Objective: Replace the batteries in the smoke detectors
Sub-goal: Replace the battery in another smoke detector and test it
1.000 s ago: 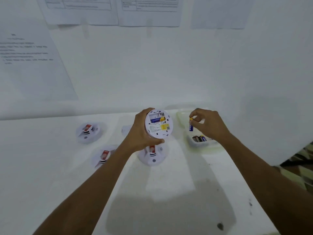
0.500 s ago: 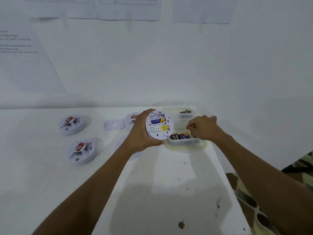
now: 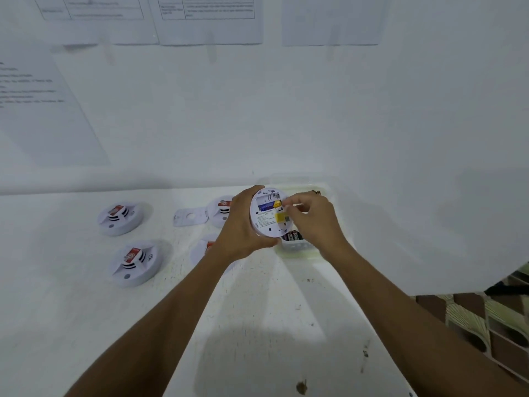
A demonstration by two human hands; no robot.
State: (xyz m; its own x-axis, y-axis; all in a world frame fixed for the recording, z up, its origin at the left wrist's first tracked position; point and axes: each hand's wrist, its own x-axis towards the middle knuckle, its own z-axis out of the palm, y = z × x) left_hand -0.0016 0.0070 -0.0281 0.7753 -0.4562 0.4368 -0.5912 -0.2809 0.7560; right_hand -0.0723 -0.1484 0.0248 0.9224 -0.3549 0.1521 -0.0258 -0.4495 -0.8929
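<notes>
**While the Smoke Detector Is Held for Battery Access**

As the left hand (image 3: 243, 224) grips the smoke detector (image 3: 267, 217) by its rim, with thumb and fingers curled round the edge, the unit sits above the table (image 3: 86, 325), back face toward the camera. A blue battery (image 3: 265, 208) lies in the open bay near the top of that face.

The right hand (image 3: 313, 222) is at the detector's right side. Its fingertips (image 3: 297, 199) are bunched together and touch the yellow end of the bay. Whether they pinch anything cannot be determined.

Directly behind and below both hands stands a clear plastic tub (image 3: 297, 250) holding loose batteries (image 3: 292, 235).

On the left part of the table, well apart from the hands, lie the far-left detector (image 3: 120, 217) and the near-left detector (image 3: 134, 263). Two more units are partly hidden by the left hand and wrist: the far middle detector (image 3: 221, 209) and the near middle detector (image 3: 203, 249). A flat mounting plate (image 3: 190, 216) lies just beside the far middle detector.

Printed sheets (image 3: 209, 18) are fixed to the wall.
</notes>
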